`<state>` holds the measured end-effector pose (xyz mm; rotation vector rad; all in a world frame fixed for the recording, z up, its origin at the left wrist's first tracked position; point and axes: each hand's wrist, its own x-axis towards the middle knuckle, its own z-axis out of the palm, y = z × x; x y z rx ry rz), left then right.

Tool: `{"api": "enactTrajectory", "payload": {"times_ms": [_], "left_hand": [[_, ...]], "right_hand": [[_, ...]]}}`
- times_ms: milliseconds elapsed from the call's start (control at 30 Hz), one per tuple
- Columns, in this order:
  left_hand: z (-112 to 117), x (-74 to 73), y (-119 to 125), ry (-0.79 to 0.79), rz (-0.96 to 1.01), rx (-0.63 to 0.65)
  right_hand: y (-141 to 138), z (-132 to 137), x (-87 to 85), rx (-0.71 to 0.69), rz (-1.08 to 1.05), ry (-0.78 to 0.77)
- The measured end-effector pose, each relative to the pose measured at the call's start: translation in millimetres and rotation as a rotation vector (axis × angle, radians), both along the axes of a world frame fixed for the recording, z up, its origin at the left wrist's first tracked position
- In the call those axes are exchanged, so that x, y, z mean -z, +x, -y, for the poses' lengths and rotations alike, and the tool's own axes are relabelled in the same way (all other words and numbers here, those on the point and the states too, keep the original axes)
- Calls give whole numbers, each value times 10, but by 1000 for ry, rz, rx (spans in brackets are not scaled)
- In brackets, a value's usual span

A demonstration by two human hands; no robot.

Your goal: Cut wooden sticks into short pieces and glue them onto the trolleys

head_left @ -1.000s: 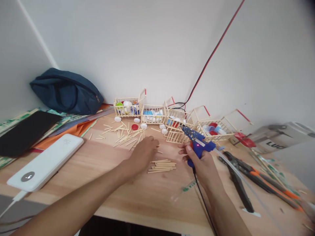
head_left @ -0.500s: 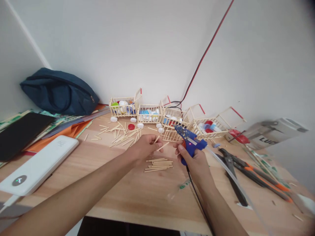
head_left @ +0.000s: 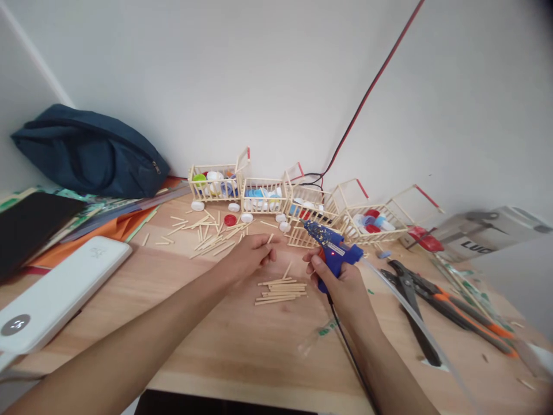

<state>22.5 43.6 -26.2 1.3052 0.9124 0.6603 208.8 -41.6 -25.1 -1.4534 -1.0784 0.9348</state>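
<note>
My right hand [head_left: 348,286] clamps firmly round the glue gun [head_left: 336,253]; at its nine o'clock, my left hand [head_left: 247,257] pinches a stick [head_left: 271,237].

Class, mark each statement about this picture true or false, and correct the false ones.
1. The right hand holds a blue glue gun. True.
2. The left hand is empty. False: the left hand pinches a thin stick.
3. A red cap lies on the table near scattered sticks. True.
4. The power bank lies right of the glue gun. False: the power bank lies to its left.
5. The dark blue bag sits left of the leftmost cart. True.
</note>
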Motion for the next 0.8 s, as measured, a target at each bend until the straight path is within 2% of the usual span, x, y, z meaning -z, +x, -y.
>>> {"api": "enactTrajectory", "payload": {"times_ms": [67, 233, 367, 600, 800], "left_hand": [[5, -18, -7, 91, -62, 34], [78, -65, 69, 445, -306, -2], [177, -10, 165, 649, -385, 14], [235, 190, 231, 692, -407, 1], [234, 183, 256, 604, -346, -57]], "right_hand": [[6, 8, -5, 10, -10, 5], [15, 18, -53, 29, -40, 41], [33, 28, -101, 58, -29, 45], [82, 51, -125, 93, -58, 105], [92, 55, -107, 96, -43, 104]]}}
